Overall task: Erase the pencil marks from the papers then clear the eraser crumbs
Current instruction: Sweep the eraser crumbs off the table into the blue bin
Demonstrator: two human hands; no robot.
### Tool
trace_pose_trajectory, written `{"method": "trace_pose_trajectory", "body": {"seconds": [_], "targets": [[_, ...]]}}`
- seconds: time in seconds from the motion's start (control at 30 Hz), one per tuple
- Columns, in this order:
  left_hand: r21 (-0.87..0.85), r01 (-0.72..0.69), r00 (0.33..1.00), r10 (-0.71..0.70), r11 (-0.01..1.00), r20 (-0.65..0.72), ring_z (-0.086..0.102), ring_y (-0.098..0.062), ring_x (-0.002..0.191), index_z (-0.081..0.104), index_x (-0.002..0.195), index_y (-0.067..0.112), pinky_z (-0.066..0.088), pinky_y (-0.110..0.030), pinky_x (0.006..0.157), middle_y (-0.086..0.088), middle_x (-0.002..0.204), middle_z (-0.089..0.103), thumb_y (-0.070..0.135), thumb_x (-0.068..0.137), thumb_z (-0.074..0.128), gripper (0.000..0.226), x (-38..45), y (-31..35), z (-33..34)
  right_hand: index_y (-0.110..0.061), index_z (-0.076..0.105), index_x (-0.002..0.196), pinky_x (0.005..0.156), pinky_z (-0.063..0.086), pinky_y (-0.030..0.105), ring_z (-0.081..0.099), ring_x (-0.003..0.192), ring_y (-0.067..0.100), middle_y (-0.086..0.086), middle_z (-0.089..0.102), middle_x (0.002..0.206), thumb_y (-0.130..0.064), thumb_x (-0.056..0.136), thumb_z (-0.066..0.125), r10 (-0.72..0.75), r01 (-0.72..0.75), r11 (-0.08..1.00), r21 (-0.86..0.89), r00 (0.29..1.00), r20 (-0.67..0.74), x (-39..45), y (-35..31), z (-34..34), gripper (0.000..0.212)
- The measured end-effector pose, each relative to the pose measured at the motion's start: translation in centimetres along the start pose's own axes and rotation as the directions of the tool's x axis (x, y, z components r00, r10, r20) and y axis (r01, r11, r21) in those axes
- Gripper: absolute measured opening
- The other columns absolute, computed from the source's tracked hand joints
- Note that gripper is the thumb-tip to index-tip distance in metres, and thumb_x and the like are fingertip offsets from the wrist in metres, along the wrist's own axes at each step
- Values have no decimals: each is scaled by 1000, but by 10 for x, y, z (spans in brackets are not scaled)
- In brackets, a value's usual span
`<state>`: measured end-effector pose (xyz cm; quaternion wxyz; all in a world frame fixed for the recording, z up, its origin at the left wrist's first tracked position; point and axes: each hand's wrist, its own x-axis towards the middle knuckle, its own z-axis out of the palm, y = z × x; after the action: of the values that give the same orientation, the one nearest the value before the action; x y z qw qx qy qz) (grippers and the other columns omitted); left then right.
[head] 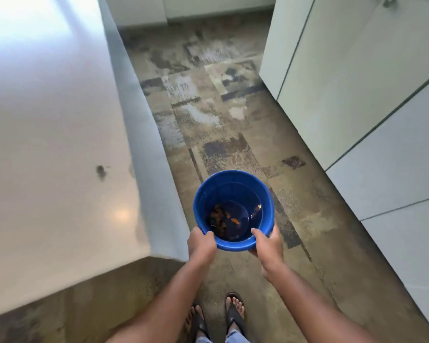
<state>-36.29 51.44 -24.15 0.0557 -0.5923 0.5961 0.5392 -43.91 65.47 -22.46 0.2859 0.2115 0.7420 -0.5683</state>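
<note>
Left hand (200,243) and right hand (266,243) grip the blue bucket (233,191) — scraps, perhaps, inside.

Counter (47,144): pale glossy top, fills left half of frame, glare patch upper left, round light reflection lower down near its right edge. One small dark smudge on it mid-left; can't tell what it is. Grey side panel runs diagonally along the counter's right edge. Floor (221,120): mottled brown-grey patchwork, runs centre frame from top to bottom. Two feet in dark sandals (234,315) stand on it at bottom centre. White cabinets (357,95) meet the floor along the right.
</note>
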Motion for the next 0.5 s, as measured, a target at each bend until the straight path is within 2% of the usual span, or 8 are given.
{"method": "trace_pose_trajectory", "body": {"seconds": [0.1, 0.13, 0.2, 0.27, 0.33, 0.43, 0.5], "targets": [[4, -57, 998, 57, 998, 19, 70, -23, 90, 60, 106, 19, 62, -47, 88, -5, 101, 68, 16, 101, 52, 10, -29, 22, -23, -19, 64, 116, 80, 65, 51, 74, 95, 32, 17, 75, 111, -9, 98, 66, 116, -131, 963, 234, 990, 74, -34, -20, -5, 21], [-6, -71, 997, 71, 997, 27, 70, -23, 90, 60, 105, 19, 62, -47, 87, -5, 102, 69, 16, 101, 52, 10, -40, 28, -33, -12, 65, 115, 76, 65, 49, 74, 93, 33, 21, 75, 112, -7, 98, 65, 141, -168, 948, 270, 983, 118, -46, -28, -6, 18], [-12, -111, 993, 111, 994, 46, 71, -23, 91, 61, 106, 20, 63, -48, 88, -5, 104, 70, 20, 101, 54, 8, -52, 38, -41, -1, 63, 123, 63, 64, 40, 73, 87, 31, 24, 73, 107, -1, 98, 59, 171, -223, 927, 302, 967, 189, -55, -37, -8, 26], [-51, -166, 985, 167, 985, 30, 71, -21, 93, 61, 111, 21, 62, -46, 90, -3, 106, 70, 27, 102, 58, 11, -70, 49, -56, 2, 60, 129, 55, 62, 34, 72, 81, 29, 21, 71, 100, 4, 97, 53, 147, -216, 922, 322, 963, 224, -70, -51, -10, 33], [-111, -222, 974, 226, 969, 22, 70, -19, 98, 59, 118, 22, 59, -45, 94, 1, 108, 70, 30, 103, 60, 17, -91, 61, -71, 3, 61, 129, 56, 61, 34, 72, 80, 29, 20, 72, 99, 6, 95, 51, 100, -183, 919, 348, 964, 245, -81, -67, -11, 35], [-202, -308, 946, 322, 930, 41, 66, -15, 105, 52, 114, 29, 55, -43, 102, 6, 111, 66, 28, 103, 63, 15, -124, 79, -92, 0, 67, 119, 59, 62, 35, 74, 83, 28, 19, 76, 99, 8, 96, 49, 3, -112, 925, 362, 958, 286, -101, -93, -9, 31], [-174, -385, 916, 399, 907, 53, 63, -11, 108, 49, 117, 28, 52, -36, 100, 9, 114, 63, 28, 103, 64, 21, -142, 90, -105, -2, 68, 113, 59, 62, 36, 75, 81, 27, 18, 76, 96, 9, 96, 47, -43, -73, 928, 365, 953, 300, -111, -110, -7, 29]]}}
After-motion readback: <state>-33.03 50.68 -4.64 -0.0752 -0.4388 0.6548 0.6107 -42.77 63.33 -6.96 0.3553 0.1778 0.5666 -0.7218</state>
